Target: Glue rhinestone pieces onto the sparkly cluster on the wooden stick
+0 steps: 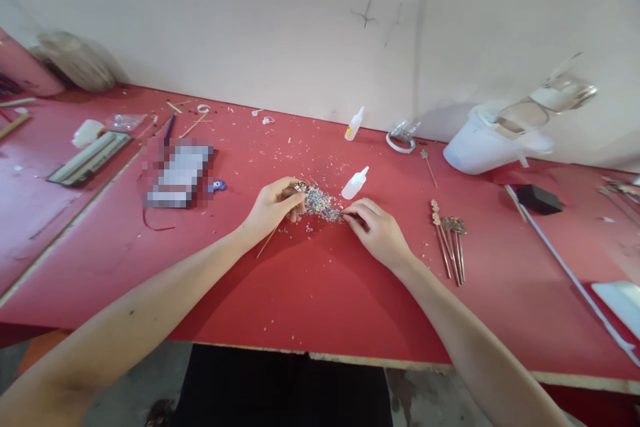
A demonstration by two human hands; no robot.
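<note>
**Your two hands are meeting at a heap of small beads (323,204) in the centre of the frame**

You are holding your left hand (280,203) at the left end of the heap, its thumb and fingers closing on a gold-coloured ornament (301,186). A thin stick (267,243) is sloping from below that hand toward the lower left; you are partly covering the ornament, so whether the two are joined cannot be told. Your right hand (375,227) is reaching in at the right end of the heap, thumb and fingertips pressing together on a slender piece (343,214), too small to make out. The beads are lying between your hands on the red table (300,293), with loose bits scattering around them.

Just above your right hand, a white bottle (355,183) is lying tilted, its nozzle pointing to the upper right. A second bottle (355,125) with a yellow mark is standing farther up, near the wall (280,27). Right of it, a white ring (401,143) is resting by a clear bag. A bundle of gold-coloured sticks (453,247) is lying to the right of your right hand, and a white tub (473,140) and a black block (539,200) are sitting beyond it. Left of centre, a small blue item (219,185) is lying beside a pixelated rectangular object (179,177).
</note>
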